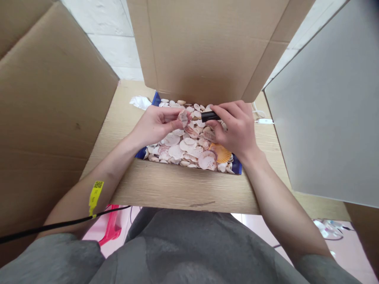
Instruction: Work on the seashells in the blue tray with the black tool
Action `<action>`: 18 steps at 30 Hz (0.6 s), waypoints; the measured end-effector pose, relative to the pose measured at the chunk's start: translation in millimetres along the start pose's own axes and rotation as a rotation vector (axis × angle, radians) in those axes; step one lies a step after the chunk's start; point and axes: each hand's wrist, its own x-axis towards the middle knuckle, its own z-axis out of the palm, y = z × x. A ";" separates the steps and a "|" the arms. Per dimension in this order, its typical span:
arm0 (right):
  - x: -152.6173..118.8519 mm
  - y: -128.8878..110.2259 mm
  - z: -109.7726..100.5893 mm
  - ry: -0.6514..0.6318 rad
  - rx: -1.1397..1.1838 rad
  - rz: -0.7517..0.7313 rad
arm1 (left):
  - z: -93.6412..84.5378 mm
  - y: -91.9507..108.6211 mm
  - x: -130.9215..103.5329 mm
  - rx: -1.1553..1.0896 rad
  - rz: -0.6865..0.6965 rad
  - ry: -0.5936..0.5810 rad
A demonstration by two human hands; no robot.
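Observation:
My left hand (156,125) pinches a small pale pinkish shell (183,117) between thumb and fingers. My right hand (235,124) grips a black-handled tool (209,115) with a thin brass-coloured tip that points left at the shell. Whether the tip touches the shell is too small to tell. Both hands are above a blue tray (237,165) filled with white, pink and brownish shells. A large orange fan-shaped shell (220,153) lies at the tray's right front, near my right wrist.
The tray stands on a light wooden table (183,189). Cardboard panels rise at the left (56,98) and back (204,43), a grey panel (325,102) at the right. Crumpled white tissue (140,102) lies back left, a white cable switch (265,121) at the right. A black cable (59,225) crosses my left arm.

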 end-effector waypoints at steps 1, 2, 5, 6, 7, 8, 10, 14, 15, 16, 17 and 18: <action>-0.1 0.1 0.4 -0.014 0.004 0.009 | -0.3 -0.7 0.1 0.002 0.006 0.009; -0.1 0.2 0.8 -0.027 0.009 0.017 | -0.6 -1.4 0.2 0.004 0.011 0.017; 0.4 0.5 1.6 -0.064 0.025 0.023 | -1.5 -3.0 0.4 0.010 0.025 0.030; 0.5 0.6 1.8 -0.074 0.030 0.019 | -1.8 -3.1 0.4 0.012 0.027 0.032; 0.6 0.7 1.8 -0.079 0.032 0.015 | -2.0 -3.1 0.5 0.014 0.028 0.033; 0.5 0.7 1.6 -0.079 0.029 0.010 | -2.2 -3.0 0.6 0.016 0.027 0.034; 0.1 0.7 1.1 -0.062 0.012 -0.004 | -2.6 -2.6 0.8 0.023 0.024 0.032; -1.3 0.5 0.1 0.007 -0.035 -0.055 | -2.9 -3.1 0.8 0.017 -0.007 -0.009; -1.5 0.5 0.1 0.025 -0.042 -0.071 | -3.0 -3.6 0.7 0.012 -0.018 -0.024; -1.6 0.4 0.1 0.042 -0.047 -0.084 | -3.0 -4.2 0.6 0.007 -0.029 -0.036; -1.7 0.3 0.1 0.056 -0.050 -0.094 | -3.0 -4.8 0.4 0.003 -0.038 -0.046; -1.6 0.3 0.2 0.067 -0.050 -0.101 | -2.9 -5.4 0.2 -0.001 -0.045 -0.053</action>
